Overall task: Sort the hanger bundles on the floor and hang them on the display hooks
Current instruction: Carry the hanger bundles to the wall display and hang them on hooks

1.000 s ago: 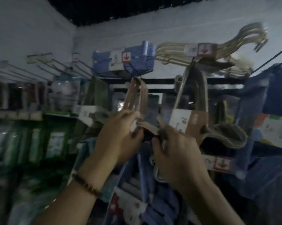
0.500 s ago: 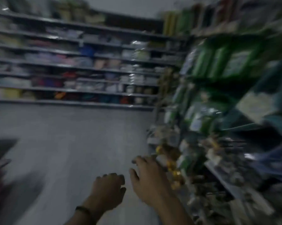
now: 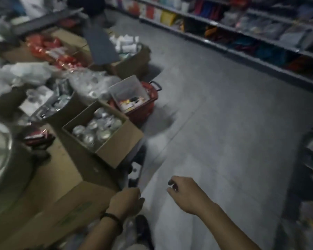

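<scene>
Turned from hooks to floor, hands empty.
Left hand (image 3: 127, 201) and right hand (image 3: 185, 194) loosely curled, holding nothing, over floor (image 3: 224, 123) beside boxes (image 3: 116, 148); no hanger bundle identifiable, so probably fetching the next.

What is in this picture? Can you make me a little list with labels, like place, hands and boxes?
Place: a shop aisle with a grey floor
Left hand: holds nothing, fingers loosely curled, dark band on the wrist
Right hand: holds nothing, fingers loosely curled
Cardboard box: open, full of shiny round things
Red basket: on the floor just past that box
Shelves: along the right, stocked with colourful goods
Hanger bundles: none that I can make out
</scene>
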`<state>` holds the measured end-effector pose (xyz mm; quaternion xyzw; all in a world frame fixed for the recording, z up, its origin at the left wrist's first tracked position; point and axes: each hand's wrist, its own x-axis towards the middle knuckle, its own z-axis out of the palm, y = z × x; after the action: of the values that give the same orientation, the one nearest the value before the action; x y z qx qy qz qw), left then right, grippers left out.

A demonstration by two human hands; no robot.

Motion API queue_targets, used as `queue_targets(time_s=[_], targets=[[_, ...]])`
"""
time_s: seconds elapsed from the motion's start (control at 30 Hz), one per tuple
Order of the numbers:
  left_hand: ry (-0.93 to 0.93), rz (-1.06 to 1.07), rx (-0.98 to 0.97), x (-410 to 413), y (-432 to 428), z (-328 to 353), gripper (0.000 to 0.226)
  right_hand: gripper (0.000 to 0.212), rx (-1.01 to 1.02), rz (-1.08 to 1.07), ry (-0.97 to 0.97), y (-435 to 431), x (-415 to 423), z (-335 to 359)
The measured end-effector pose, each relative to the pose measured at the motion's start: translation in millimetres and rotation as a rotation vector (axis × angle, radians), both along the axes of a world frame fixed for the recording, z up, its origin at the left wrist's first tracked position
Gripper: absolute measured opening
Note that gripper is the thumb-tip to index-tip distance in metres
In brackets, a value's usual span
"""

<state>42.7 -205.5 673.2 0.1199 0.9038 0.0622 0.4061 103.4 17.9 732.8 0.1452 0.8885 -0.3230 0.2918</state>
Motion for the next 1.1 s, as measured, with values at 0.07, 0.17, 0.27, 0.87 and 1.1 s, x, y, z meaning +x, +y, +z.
queue_targets(time_s=[0.07, 0.17, 0.27, 0.87, 1.1], targets=[[-0.035, 0.111, 0.007, -23.4, -38.2, -32.8, 0.037, 0.037, -0.052, -0.011, -0.065, -28.1, -34.4, -33.0], [-0.069, 0.260, 0.053, -48.2, -70.3, -79.7, 0.040, 0.032, -0.105, -0.055, -0.150, -56.4, -76.4, -92.0], [-0.172, 0.400, 0.094, -67.6, -79.9, -142.5, 0.035, 0.035, -0.097, -0.046, -0.241, -70.7, -112.4, -168.5], [-0.286, 0.993, 0.051, -154.8, -43.0, -597.7, 0.048, 0.046, 0.040, 0.383, -0.391, -49.9, -268.8, -641.4], [-0.107, 0.920, -0.086, -183.2, -38.1, -714.0, 0.058, 0.036, -0.003, 0.402, -0.317, -45.2, -251.2, -729.6]])
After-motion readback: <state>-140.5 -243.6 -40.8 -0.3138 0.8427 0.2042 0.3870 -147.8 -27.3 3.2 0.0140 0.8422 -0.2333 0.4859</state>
